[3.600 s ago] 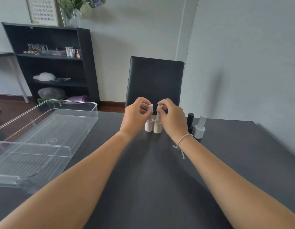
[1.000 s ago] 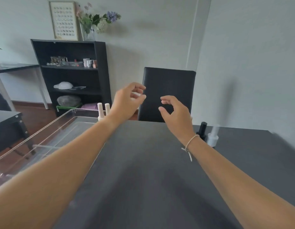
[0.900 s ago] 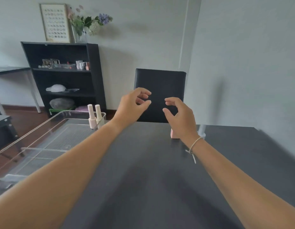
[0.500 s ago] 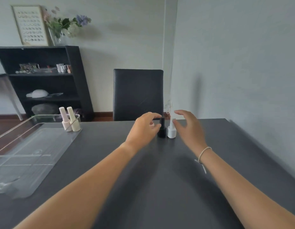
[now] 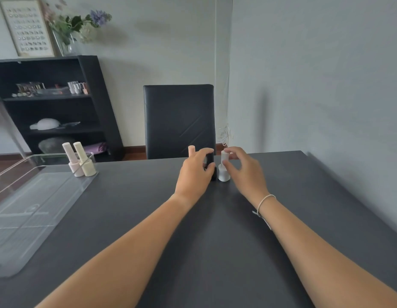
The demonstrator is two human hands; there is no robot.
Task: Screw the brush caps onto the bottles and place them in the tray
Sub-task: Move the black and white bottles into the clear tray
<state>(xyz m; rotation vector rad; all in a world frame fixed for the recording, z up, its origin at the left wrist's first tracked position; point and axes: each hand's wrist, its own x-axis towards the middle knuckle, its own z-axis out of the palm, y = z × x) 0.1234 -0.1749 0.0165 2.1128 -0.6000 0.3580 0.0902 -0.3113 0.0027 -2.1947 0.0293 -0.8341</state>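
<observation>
From the head view, two bottles stand side by side near the far edge of the worktop (image 5: 215, 241). The left hand (image 5: 194, 172) has its fingers curled round the cap of the black bottle (image 5: 210, 162). The right hand (image 5: 244, 170) is closing thumb and fingertips on the tall cap of the white bottle (image 5: 223, 172); whether that pinch is firm yet I cannot tell. A pink cap (image 5: 191, 150) pokes up behind the left hand, its bottle hidden.

To do the step well, I would judge that each cap needs turning squarely about its own axis while the base stays flat on the worktop, until it stops; a tilted twist could cross the thread or tip these narrow bottles into each other.

The tray (image 5: 37, 203) lies well to the left, with a pale pink bottle (image 5: 72, 162) and a cream bottle (image 5: 84, 162) capped and upright in its far right corner. The path there crosses bare worktop, but the tray wall must be cleared from above. The wall at right stands close; a chair (image 5: 178, 121) sits just beyond the far edge.
</observation>
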